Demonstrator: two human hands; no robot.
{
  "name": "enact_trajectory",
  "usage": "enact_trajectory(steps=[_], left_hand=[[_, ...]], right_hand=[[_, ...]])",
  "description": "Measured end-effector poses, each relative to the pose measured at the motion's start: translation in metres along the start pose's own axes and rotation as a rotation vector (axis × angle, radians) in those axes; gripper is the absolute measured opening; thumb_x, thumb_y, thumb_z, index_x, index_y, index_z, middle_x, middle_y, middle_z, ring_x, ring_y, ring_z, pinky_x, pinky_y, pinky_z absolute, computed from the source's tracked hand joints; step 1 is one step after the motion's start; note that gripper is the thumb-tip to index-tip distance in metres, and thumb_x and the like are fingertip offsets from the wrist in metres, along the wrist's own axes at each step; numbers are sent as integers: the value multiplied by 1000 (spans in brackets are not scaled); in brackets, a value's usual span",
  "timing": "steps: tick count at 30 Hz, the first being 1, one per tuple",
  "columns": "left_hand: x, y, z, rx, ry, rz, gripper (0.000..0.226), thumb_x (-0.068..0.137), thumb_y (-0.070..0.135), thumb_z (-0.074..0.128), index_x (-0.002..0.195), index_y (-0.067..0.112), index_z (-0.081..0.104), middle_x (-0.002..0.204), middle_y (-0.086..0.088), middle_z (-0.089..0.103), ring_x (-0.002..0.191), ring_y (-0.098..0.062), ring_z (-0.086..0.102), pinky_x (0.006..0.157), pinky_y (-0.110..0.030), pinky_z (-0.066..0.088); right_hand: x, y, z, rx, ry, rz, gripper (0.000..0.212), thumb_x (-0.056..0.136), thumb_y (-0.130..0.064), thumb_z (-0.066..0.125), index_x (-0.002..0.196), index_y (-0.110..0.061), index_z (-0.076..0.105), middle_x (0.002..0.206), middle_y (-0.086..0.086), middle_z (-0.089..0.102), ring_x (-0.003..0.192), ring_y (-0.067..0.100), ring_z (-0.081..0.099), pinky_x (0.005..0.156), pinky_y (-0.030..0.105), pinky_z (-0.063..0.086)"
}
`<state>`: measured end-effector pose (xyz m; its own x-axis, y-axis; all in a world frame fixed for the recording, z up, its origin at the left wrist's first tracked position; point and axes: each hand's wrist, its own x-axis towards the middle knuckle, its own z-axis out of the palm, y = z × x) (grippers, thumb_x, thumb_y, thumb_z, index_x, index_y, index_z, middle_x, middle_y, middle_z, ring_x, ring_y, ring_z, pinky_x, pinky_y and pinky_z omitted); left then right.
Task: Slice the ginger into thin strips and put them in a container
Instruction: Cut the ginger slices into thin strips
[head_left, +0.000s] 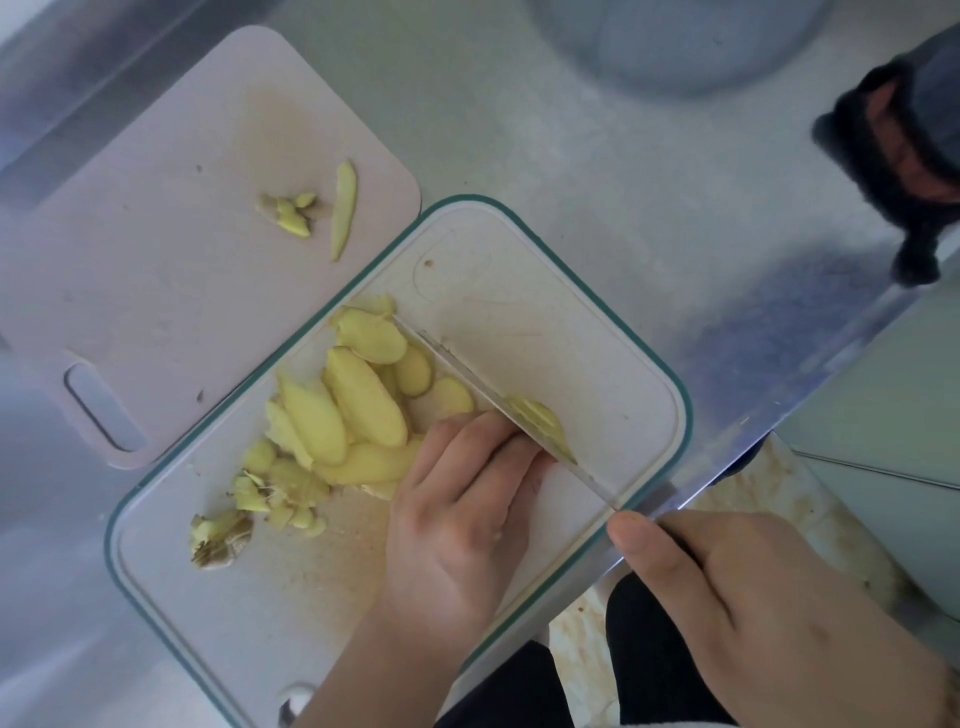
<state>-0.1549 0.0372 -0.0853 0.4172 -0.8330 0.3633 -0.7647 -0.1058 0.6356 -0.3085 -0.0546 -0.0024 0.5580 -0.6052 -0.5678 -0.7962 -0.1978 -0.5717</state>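
Your left hand (457, 499) lies on the white board (597, 332), fingers curled down over a stack of ginger slices and pressing them against the flat of the knife (467, 384). Your right hand (769, 597) grips the knife handle at the board's near right edge, thumb stretched along the top; the handle itself is hidden inside your fist. The blade runs diagonally away from you across the board, its edge down on the board, and one pale slice (540, 423) clings to its right face just beyond your left fingertips.

The ginger (358, 405) sits mostly left of the blade: a heap of peeled, oval slices overlapping each other in the middle of the board, some touching the blade. Nearer the board's left edge lie knobbly scraps (221, 538) and small offcuts.

A second, pinkish board (156, 260) lies to the upper left, its corner tucked just under or against the white one; I cannot tell which. On it rest a long thin strip (343, 208) and a few small bits (291, 213) beside it.

Both boards sit on a metal table (649, 208). A blurred round bowl (675, 41) shows at the top edge, well apart from the boards.
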Motion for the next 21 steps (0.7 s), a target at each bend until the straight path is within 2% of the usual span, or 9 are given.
enact_trajectory(steps=[1, 3, 4, 6, 8, 12, 16, 18, 21], left_hand=[[0, 0, 0, 3, -4, -3, 23, 102, 9, 61, 92, -1, 79, 98, -8, 73, 86, -23, 65, 88, -20, 45], [0, -1, 0, 7, -5, -9, 24, 102, 10, 60, 92, -1, 79, 97, -8, 73, 86, -23, 65, 90, -18, 43], [0, -1, 1, 7, -1, -13, 25, 103, 10, 60, 92, -1, 79, 97, -7, 73, 85, -22, 64, 91, -17, 41], [0, -2, 1, 15, 5, -10, 24, 102, 10, 60, 90, -2, 79, 95, -8, 73, 85, -23, 65, 92, -16, 41], [-1, -2, 1, 26, -2, 4, 19, 99, 5, 64, 90, -3, 78, 95, -10, 73, 83, -25, 66, 91, -18, 43], [-2, 1, 2, 36, -3, -4, 10, 91, -3, 69, 89, -4, 78, 96, -12, 73, 83, -26, 66, 87, -21, 46], [-3, -2, 2, 33, -12, 7, 9, 92, -3, 69, 89, -4, 78, 97, -13, 73, 84, -28, 67, 86, -24, 50], [-3, -1, 1, 34, -22, 9, 10, 93, -2, 69, 91, -4, 78, 98, -12, 73, 86, -27, 67, 86, -25, 51], [-3, -2, 1, 41, -25, 10, 10, 93, -1, 69, 90, -3, 78, 98, -12, 74, 86, -27, 67, 86, -25, 51]], right_hand=[[1, -1, 0, -12, -7, 3, 79, 66, -91, -2, 63, -32, 50, 61, -12, 55, 64, 7, 53, 64, 20, 39], [4, -3, 2, -35, -29, 0, 70, 62, -89, -7, 71, -49, 50, 67, -25, 56, 74, 0, 53, 65, 19, 41], [6, -5, 3, -22, -40, 0, 70, 62, -88, -7, 70, -49, 51, 67, -29, 54, 73, -1, 53, 64, 18, 41], [13, -5, 6, -18, -42, -21, 80, 67, -88, -1, 54, -23, 46, 62, -22, 54, 64, 2, 53, 59, 16, 40], [14, -4, 7, -16, -24, -24, 76, 73, -85, 6, 49, -19, 34, 55, -11, 51, 55, 8, 50, 54, 15, 38], [5, -3, 2, -4, -7, -22, 63, 73, -83, 9, 59, -34, 47, 49, -8, 47, 51, 9, 46, 52, 17, 35], [1, -1, -1, 2, -16, -3, 61, 71, -82, 12, 59, -34, 46, 49, -4, 45, 52, 9, 46, 53, 17, 35], [4, -2, -1, 11, -27, -1, 61, 70, -82, 10, 58, -34, 46, 50, -6, 45, 53, 9, 46, 53, 15, 35], [9, -2, 1, -18, -54, -18, 60, 68, -83, 1, 67, -44, 47, 56, -15, 51, 60, 6, 50, 61, 15, 39]])
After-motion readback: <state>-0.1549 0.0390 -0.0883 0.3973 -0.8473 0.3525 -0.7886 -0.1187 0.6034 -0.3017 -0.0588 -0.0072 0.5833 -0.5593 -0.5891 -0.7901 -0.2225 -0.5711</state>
